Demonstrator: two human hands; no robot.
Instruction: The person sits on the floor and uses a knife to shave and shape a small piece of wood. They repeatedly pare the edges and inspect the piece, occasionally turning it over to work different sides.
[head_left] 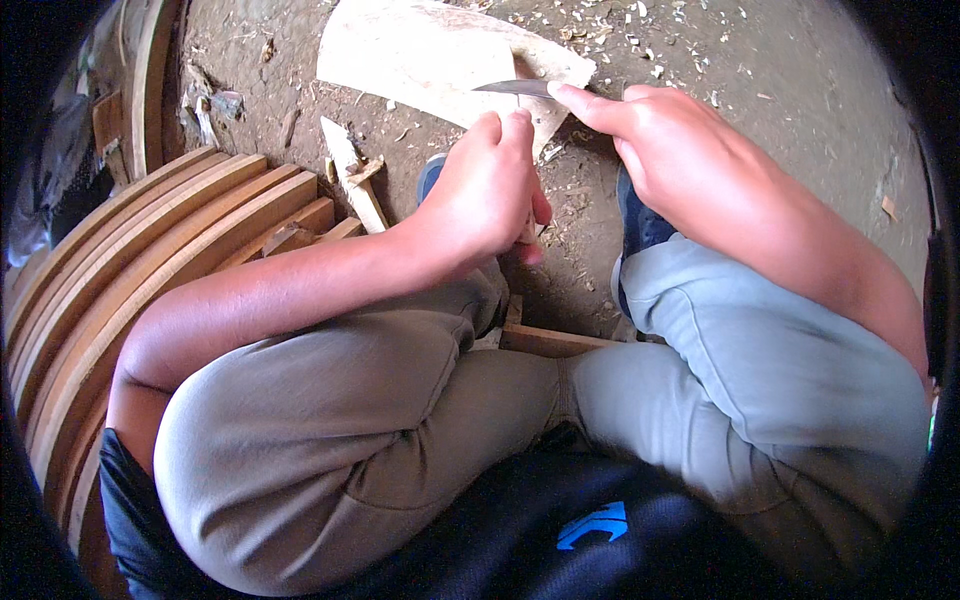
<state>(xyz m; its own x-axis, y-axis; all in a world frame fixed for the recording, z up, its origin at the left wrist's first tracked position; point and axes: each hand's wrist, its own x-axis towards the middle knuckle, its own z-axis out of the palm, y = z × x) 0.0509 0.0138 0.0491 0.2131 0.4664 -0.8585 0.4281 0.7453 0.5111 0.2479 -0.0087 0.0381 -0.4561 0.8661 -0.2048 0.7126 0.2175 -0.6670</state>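
Note:
My right hand (pixel 665 130) is closed round a knife, its handle hidden in the fist. The knife's narrow curved blade (pixel 515 88) points left, just above my left thumb. My left hand (pixel 487 185) is closed, with the thumb on top. A small pale piece that looks like wood (pixel 527 232) shows below its curled fingers; the rest of that piece is hidden by the hand. Beyond both hands, a large pale sheet (pixel 410 50) lies on the ground, partly under the blade in view.
Long wooden boards (pixel 190 235) are stacked at my left. A pointed wood offcut (pixel 352 175) lies between them and my left shoe (pixel 430 177). Shavings (pixel 640 25) litter the dirt floor at the far side. A wooden bar (pixel 553 341) runs between my legs.

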